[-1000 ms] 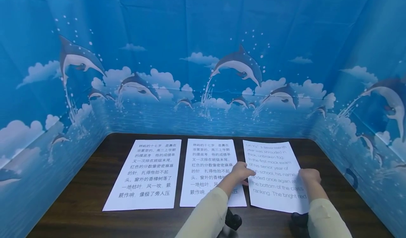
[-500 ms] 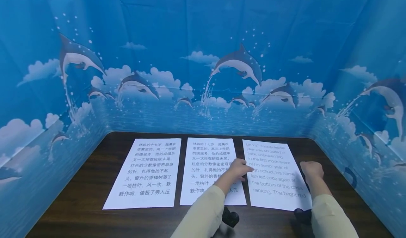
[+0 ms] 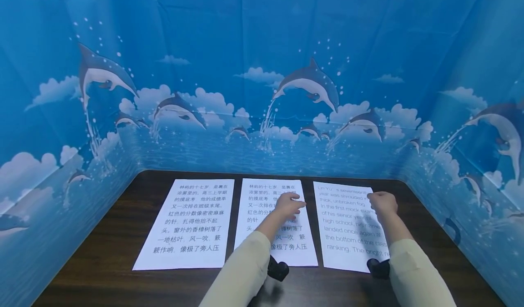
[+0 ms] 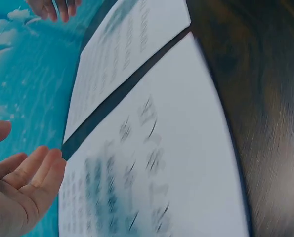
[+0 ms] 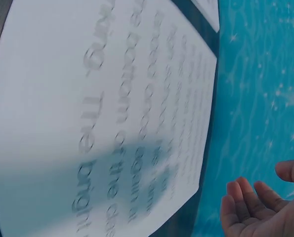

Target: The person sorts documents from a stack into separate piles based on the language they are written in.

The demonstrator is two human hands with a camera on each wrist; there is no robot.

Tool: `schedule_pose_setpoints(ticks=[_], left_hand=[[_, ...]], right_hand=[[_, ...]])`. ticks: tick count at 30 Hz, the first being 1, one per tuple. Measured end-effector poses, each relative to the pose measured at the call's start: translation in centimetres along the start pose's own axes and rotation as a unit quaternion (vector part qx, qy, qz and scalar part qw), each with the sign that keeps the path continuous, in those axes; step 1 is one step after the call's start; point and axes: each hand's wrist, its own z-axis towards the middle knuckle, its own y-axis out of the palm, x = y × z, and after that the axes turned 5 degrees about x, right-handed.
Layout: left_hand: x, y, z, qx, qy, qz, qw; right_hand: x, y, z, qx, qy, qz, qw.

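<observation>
Three printed white sheets lie side by side on a dark wooden table. My left hand is raised over the middle sheet, which carries Chinese text. Nothing is between its relaxed fingers, as the left wrist view shows with the hand at its left edge. Above the right border of the English sheet hovers my right hand. That hand holds nothing either; its fingers are loosely bent and apart from the thumb in the right wrist view. Its shadow falls across the English print.
The left sheet, also in Chinese, lies flat beside the middle one. Around the back and sides of the table hangs a blue dolphin-print curtain. A black device sits under each wrist.
Both hands have left the English sheet and risen. The left moved leftward over the middle sheet; the right went outward, then back to the left and farther away. The English sheet now lies flatter.
</observation>
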Motion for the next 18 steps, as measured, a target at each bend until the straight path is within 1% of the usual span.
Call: schedule_pose_setpoints(ticks=[2, 3, 5, 7, 11, 14, 15, 18], left_hand=[[0.1, -1.0, 0.1, 0.006, 0.002, 0.000, 1.0000], [0.1, -1.6, 0.1, 0.008, 0.003, 0.000, 1.0000], [0.2, -2.7, 0.2, 0.013, 0.004, -0.001, 0.9999], [0.3, -3.7, 0.3, 0.017, 0.005, 0.001, 0.9998], [0.1, -5.7, 0.4, 0.032, 0.005, 0.012, 0.9994], [-0.1, -7.1, 0.4, 0.048, -0.004, 0.016, 0.9987], [-0.1, -7.6, 0.3, 0.054, -0.009, 0.019, 0.9983], [-0.4, -8.8, 0.2, 0.074, -0.024, 0.040, 0.9961]], right_hand=[[-2.7, -0.6, -3.5, -0.012, -0.002, 0.011, 1.000], [-3.8, -0.9, -5.0, -0.021, -0.007, 0.011, 1.000], [-5.4, -1.2, -7.0, -0.041, -0.032, 0.007, 0.999], [-6.3, -1.0, -8.2, -0.057, -0.042, 0.005, 0.997], [-6.9, 0.5, -8.3, -0.079, -0.060, -0.007, 0.995], [-6.4, 2.7, -6.6, -0.066, -0.062, -0.022, 0.996], [-6.4, 3.3, -6.3, -0.067, -0.066, -0.027, 0.995], [-6.3, 4.9, -6.0, -0.063, -0.063, -0.038, 0.995]])
